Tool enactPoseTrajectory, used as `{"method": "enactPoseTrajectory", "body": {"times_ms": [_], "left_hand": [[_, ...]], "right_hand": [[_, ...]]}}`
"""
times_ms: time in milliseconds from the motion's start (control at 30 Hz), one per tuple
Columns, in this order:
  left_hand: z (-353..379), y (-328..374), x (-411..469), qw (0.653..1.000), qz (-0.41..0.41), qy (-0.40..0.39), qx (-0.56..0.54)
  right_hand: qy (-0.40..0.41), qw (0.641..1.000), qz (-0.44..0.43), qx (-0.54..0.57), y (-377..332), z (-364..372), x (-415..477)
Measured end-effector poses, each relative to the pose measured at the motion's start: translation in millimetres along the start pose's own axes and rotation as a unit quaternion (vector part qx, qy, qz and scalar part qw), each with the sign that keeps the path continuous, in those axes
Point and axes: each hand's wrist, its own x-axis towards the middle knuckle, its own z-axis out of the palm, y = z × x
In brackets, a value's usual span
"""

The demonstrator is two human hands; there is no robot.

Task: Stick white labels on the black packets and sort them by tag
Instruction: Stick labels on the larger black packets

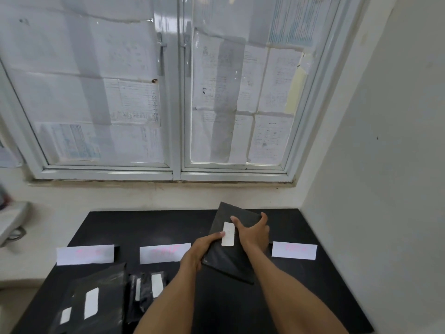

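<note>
A black packet (227, 260) is held up over the table (289, 297), near the middle and a little tilted. Its left edge is gripped by the left hand (204, 247), and the thumb is laid on the side of the white label (228, 233). The far right side is held by the right hand (254, 233). Its thumb is laid on the packet just by the top of the label, and its fingers are bent round the edge. The label is on the top face of the packet. It may be stuck down already or only being pressed flat, and which one cannot be told.

Three white papers are laid in a row on the table: the left tag (84, 254), the middle tag (165, 253) and the right tag (294, 250). Pink words are written on them, but they are too blurry to be read.

A big packet (108, 292) with white labels is laid in front of the left tag. Some small packets (144, 300) with labels are laid in front of the middle tag. So part of the job looks done.

The held packet has yet to be put down by its tag. It cannot be seen if more packets are waiting.
</note>
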Motion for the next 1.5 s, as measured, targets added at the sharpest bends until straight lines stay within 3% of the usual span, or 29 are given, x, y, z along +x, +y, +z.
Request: {"method": "enactPoseTrajectory", "body": {"times_ms": [67,233,367,467,700,900,1000,1167,1300,1400,1500], "left_hand": [[-5,10,3,0.999,-0.008,0.026,0.029],[-11,23,16,0.997,-0.027,0.049,0.055],[-4,20,23,0.987,0.075,0.142,0.032],[-7,22,32,0.971,0.106,0.209,0.038],[-17,46,56,0.933,0.075,0.351,0.031],[-15,45,69,0.935,0.008,0.355,0.019],[-13,46,72,0.919,0.001,0.393,0.008],[-1,59,71,0.877,0.01,0.48,-0.002],[-4,62,74,0.861,0.008,0.505,-0.053],[-8,60,80,0.856,0.036,0.493,-0.149],[-23,58,86,0.842,0.06,0.493,-0.212]], "right_hand": [[-0.028,0.999,-0.01,0.044,4,0,-2],[-0.034,0.993,-0.116,0.005,3,7,2],[0.015,0.993,-0.118,0.011,-12,23,9],[0.018,0.99,-0.138,0.01,-20,39,20],[-0.18,0.962,-0.202,0.024,-13,58,49],[-0.273,0.936,-0.224,0.0,-20,59,74],[-0.273,0.938,-0.211,-0.028,-20,62,75],[-0.182,0.964,-0.155,-0.117,-24,77,65],[-0.134,0.979,-0.124,-0.093,-34,90,58],[-0.088,0.99,-0.085,-0.077,-33,99,53],[-0.132,0.989,0.01,0.062,-37,117,47]]}}
